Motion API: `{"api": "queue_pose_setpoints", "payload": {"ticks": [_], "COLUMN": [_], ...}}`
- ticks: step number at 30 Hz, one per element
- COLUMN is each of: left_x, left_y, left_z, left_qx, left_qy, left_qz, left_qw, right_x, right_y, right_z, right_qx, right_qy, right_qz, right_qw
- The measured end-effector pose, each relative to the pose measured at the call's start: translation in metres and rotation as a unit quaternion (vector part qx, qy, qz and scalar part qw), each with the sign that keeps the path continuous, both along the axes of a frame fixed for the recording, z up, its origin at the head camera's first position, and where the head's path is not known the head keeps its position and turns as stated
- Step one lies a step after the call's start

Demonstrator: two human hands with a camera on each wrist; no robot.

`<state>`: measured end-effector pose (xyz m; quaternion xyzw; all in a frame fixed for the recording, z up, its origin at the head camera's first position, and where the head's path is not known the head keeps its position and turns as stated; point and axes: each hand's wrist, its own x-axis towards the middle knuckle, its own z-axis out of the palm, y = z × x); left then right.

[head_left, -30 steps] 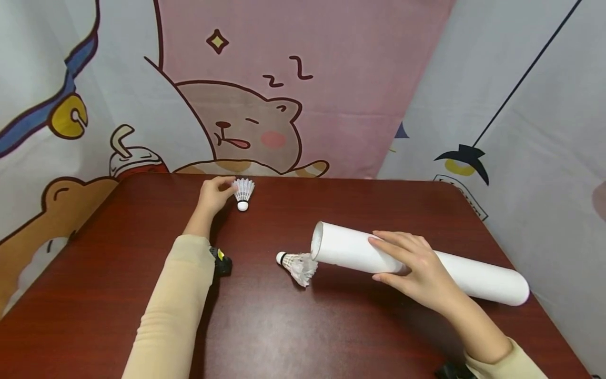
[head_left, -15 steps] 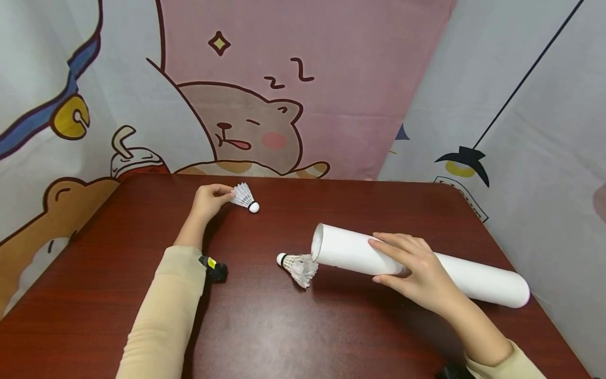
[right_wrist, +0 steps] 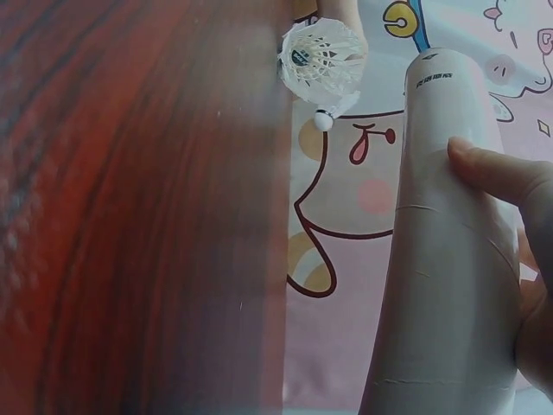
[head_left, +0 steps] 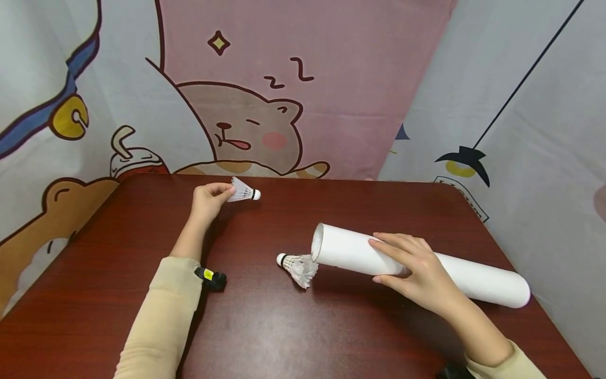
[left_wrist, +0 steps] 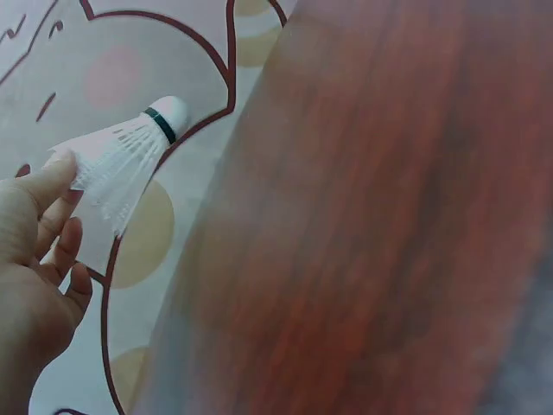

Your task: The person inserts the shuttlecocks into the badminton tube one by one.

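My left hand (head_left: 208,202) pinches a white shuttlecock (head_left: 243,191) by its feather skirt, near the far left of the table. Its cork points right, with a dark band round the base; the left wrist view shows the shuttlecock (left_wrist: 130,156) between thumb and fingers. My right hand (head_left: 418,271) grips a long white tube (head_left: 352,248) round its middle. The tube's open end faces left and is raised, while its other end lies low at the right. Another shuttlecock (head_left: 299,267), with ragged feathers, lies right at the tube's open end, cork to the left.
The dark red wooden table (head_left: 265,337) fills the lower view. Behind it hangs a cartoon-printed cloth (head_left: 350,79), which continues along both sides. A black wrist camera (head_left: 215,280) sits on the left forearm.
My left hand has taken the far shuttlecock by its feathers, drawn slightly back toward me and turned its cork from pointing toward me to pointing right. Right hand and tube stay still.
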<state>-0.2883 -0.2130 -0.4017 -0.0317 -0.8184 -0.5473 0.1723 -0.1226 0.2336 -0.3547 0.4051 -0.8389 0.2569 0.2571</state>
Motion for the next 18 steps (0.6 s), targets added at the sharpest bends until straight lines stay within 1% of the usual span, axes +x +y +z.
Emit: {"api": "queue_pose_setpoints", "payload": {"ticks": [4,8,9,12,15,18], "left_x": [0.008,0.020,0.024,0.041,0.058,0.069], "left_y": [0.007,0.018,0.021,0.034,0.045,0.052], "left_z": [0.009,0.022,0.026,0.044,0.060,0.068], "left_qx": [0.029,0.051,0.051,0.042,0.030,0.026], "left_qy": [0.027,0.063,0.071,0.095,0.108,0.114], "left_qz": [0.000,-0.020,-0.027,-0.044,-0.055,-0.066], "left_qw": [0.9992,0.9965,0.9958,0.9937,0.9922,0.9910], "right_x": [0.000,0.000,0.000,0.000,0.001,0.001], "right_y": [0.000,0.000,0.000,0.000,0.000,0.000], "right_z": [0.000,0.000,-0.001,-0.001,0.000,0.000], "right_qx": [-0.002,-0.003,-0.004,-0.005,-0.007,-0.008], "right_qy": [0.003,0.005,0.005,0.008,0.009,0.008], "right_qz": [0.000,0.000,0.000,-0.002,-0.002,-0.004], "right_qw": [1.0000,1.0000,1.0000,1.0000,0.9999,0.9999]}}
